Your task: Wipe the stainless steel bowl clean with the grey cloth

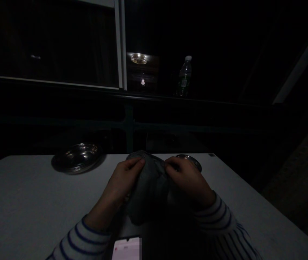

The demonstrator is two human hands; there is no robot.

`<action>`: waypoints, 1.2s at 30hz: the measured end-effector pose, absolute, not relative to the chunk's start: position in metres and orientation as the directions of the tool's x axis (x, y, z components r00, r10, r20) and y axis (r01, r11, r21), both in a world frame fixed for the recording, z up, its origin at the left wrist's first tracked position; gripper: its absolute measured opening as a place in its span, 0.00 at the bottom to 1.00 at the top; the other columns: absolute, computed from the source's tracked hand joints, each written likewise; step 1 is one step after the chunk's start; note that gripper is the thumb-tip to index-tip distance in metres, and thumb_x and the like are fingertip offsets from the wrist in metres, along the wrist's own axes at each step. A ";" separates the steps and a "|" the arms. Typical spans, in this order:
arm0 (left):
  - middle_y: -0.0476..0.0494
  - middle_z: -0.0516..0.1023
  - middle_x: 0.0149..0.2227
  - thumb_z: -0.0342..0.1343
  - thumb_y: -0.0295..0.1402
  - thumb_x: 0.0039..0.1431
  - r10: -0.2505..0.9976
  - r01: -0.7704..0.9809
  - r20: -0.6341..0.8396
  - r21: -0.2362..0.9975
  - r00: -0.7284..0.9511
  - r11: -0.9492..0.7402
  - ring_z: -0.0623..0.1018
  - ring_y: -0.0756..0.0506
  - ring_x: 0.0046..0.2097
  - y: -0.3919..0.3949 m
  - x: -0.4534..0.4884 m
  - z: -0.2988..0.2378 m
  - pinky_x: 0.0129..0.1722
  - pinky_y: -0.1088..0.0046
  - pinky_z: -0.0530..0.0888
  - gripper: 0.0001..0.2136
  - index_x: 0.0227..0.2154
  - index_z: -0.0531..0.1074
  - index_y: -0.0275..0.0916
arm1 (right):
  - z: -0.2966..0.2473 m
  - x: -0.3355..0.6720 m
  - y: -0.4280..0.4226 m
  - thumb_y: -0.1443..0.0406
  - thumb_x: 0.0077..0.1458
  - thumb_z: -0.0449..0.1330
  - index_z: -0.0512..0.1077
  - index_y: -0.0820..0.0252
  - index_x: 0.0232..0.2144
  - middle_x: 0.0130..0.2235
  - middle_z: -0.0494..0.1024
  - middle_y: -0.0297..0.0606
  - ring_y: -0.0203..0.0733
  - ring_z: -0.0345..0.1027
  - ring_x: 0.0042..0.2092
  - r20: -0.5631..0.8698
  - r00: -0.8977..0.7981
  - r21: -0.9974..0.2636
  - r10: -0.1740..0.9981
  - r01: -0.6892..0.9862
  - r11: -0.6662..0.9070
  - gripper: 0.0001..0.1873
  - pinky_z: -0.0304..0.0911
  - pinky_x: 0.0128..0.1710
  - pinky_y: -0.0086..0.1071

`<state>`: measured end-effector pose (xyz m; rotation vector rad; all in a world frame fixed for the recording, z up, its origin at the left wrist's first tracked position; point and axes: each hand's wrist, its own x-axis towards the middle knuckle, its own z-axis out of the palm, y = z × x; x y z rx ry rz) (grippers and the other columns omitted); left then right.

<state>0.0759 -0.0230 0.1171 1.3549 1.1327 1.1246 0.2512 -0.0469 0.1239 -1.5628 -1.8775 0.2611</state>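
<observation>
- Left hand up off the tabletop, fingers curled, fingertips clamped on the far left edge of the grey cloth.
- Right hand opposite, knuckles up, pinching the same cloth at its far right edge.
- Both hands closed on fabric, close together, wrists angled inward; striped sleeves running back toward the near edge.
- Grey cloth bunched between the hands over the middle of the tabletop, sagging toward the near side; too dark to tell what kind of item.
- Pale tabletop underneath, filling the near half.
- Shiny metal bowl at far left, well apart from the hands.
- Rim of a second metal dish peeking out just beyond the right hand.
- Lit phone at the near edge, between the forearms.
- Beyond, a dark room: plastic bottle upright on a ledge, pale window frame to its left, lamp glow just beside the frame.
</observation>
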 end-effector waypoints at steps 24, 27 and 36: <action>0.43 0.80 0.35 0.58 0.39 0.45 0.966 0.360 0.258 0.899 0.023 -0.249 0.76 0.43 0.38 0.004 0.010 0.122 0.40 0.68 0.70 0.17 0.37 0.76 0.35 | 0.125 0.300 -0.033 0.64 0.49 0.57 0.72 0.62 0.43 0.41 0.77 0.41 0.43 0.70 0.42 0.359 0.139 -0.780 0.923 0.587 0.215 0.17 0.63 0.43 0.35; 0.44 0.80 0.32 0.57 0.41 0.46 0.967 0.393 0.252 0.887 0.032 -0.244 0.76 0.43 0.37 0.006 0.007 0.122 0.41 0.68 0.70 0.14 0.31 0.77 0.36 | 0.123 0.305 -0.030 0.61 0.51 0.54 0.74 0.61 0.37 0.38 0.77 0.40 0.43 0.69 0.40 0.405 0.117 -0.728 0.907 0.641 0.243 0.14 0.62 0.43 0.36; 0.45 0.77 0.29 0.55 0.43 0.49 0.974 0.266 0.159 0.943 0.163 -0.199 0.75 0.44 0.35 0.004 0.003 0.117 0.39 0.68 0.69 0.15 0.30 0.74 0.35 | 0.120 0.306 -0.030 0.58 0.51 0.54 0.71 0.61 0.34 0.27 0.72 0.33 0.37 0.66 0.30 0.308 0.196 -0.888 0.931 0.411 0.207 0.14 0.59 0.28 0.28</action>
